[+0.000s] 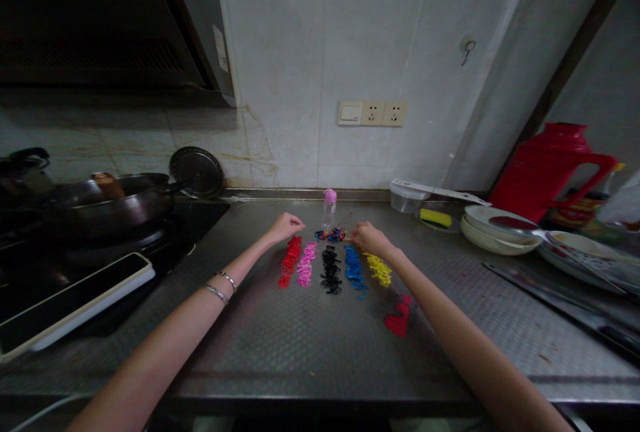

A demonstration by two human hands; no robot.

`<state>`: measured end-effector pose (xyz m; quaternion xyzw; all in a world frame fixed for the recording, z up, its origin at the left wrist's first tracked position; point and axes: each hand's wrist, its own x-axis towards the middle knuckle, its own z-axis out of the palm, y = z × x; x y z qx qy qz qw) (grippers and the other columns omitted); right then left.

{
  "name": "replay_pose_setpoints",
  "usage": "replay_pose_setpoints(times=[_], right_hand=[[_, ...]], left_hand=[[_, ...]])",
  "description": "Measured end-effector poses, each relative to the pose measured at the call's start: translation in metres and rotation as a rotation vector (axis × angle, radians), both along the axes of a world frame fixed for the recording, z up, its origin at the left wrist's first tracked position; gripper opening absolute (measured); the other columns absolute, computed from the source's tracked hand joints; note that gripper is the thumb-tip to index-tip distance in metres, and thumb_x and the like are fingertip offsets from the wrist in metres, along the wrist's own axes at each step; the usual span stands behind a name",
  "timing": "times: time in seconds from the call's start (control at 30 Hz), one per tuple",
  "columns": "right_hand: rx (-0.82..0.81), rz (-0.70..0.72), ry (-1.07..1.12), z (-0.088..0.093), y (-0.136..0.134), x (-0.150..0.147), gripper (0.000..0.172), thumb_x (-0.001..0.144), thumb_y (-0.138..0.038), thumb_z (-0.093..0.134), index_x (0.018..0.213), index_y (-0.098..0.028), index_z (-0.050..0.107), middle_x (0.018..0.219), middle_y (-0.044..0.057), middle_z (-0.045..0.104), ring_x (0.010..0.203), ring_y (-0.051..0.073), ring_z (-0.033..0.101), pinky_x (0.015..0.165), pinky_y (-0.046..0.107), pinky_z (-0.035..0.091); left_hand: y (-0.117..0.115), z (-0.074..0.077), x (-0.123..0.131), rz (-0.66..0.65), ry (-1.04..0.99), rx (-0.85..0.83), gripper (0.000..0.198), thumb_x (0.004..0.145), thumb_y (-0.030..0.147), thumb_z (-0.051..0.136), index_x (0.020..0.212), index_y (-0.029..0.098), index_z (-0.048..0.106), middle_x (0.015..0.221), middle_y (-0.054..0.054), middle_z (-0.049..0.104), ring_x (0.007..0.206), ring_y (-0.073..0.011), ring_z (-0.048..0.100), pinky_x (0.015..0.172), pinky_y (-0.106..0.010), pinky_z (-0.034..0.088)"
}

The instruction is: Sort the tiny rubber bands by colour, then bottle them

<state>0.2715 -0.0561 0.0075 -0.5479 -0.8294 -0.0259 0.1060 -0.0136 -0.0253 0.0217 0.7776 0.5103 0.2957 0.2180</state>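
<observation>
My left hand (287,227) hovers at the far end of a column of small red rubber bands (289,263), fingertips pinched together; whether anything is between them is too small to see. Beside the red ones lie columns of pink bands (307,264), black bands (331,271), blue bands (355,269) and yellow bands (379,269). A mixed-colour pile of bands (330,235) sits behind the black column. At its right edge, above the blue and yellow columns, is my right hand (371,239), fingers closed and their tips partly hidden. Behind the pile stands a clear bottle with a pink cap (329,209).
A red heart-shaped piece (399,317) lies near the right forearm. On the left are a cooktop with a pan (115,209) and a white-edged device (75,305). Bowls (495,235), a yellow sponge (435,218), a knife (560,312) and a red thermos (545,165) occupy the right.
</observation>
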Motion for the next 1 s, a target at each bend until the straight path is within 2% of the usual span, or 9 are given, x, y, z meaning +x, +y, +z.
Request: replay_pose_setpoints(times=[0.23,0.43,0.6,0.77,1.0], right_hand=[[0.035,-0.068,0.007,0.004,0.013,0.028,0.018,0.084,-0.024,0.050,0.088,-0.017,0.066,0.094,0.010,0.059,0.097,0.020,0.051,0.079,0.024,0.039],[0.044,-0.094,-0.012,-0.002,0.015,0.038,0.021,0.084,-0.024,0.047,0.091,-0.018,0.066,0.096,0.011,0.059,0.095,0.020,0.051,0.074,0.024,0.040],[0.076,-0.097,0.037,-0.004,0.013,0.047,0.024,0.084,-0.026,0.046,0.094,-0.017,0.065,0.096,0.010,0.060,0.093,0.019,0.052,0.078,0.024,0.038],[0.103,-0.091,0.107,-0.006,0.007,0.058,0.026,0.083,-0.025,0.045,0.095,-0.014,0.065,0.096,0.011,0.061,0.092,0.018,0.052,0.082,0.024,0.037],[0.114,-0.102,0.177,-0.015,-0.003,0.059,0.024,0.082,-0.023,0.046,0.093,-0.014,0.066,0.097,0.010,0.061,0.094,0.017,0.052,0.084,0.023,0.036]], left_hand=[[-0.002,-0.004,0.022,-0.030,0.048,0.010,0.026,0.071,0.028,0.055,0.082,0.010,0.071,0.078,-0.007,0.070,0.070,-0.0151,0.060,0.066,-0.023,0.043],[-0.006,-0.007,0.048,-0.088,0.096,0.051,0.026,0.070,0.028,0.055,0.080,0.010,0.072,0.069,-0.005,0.068,0.060,-0.0128,0.056,0.058,-0.022,0.040],[-0.006,-0.003,0.069,-0.153,0.139,0.061,0.026,0.070,0.027,0.054,0.082,0.011,0.072,0.069,-0.005,0.068,0.060,-0.0129,0.055,0.058,-0.022,0.039],[-0.004,-0.004,0.093,-0.161,0.256,0.101,0.026,0.071,0.024,0.053,0.087,0.015,0.071,0.077,-0.005,0.069,0.065,-0.0137,0.057,0.061,-0.022,0.041],[-0.007,-0.009,0.118,-0.147,0.482,0.139,0.024,0.074,0.027,0.053,0.090,0.022,0.070,0.088,-0.007,0.069,0.076,-0.0181,0.061,0.066,-0.025,0.045]])
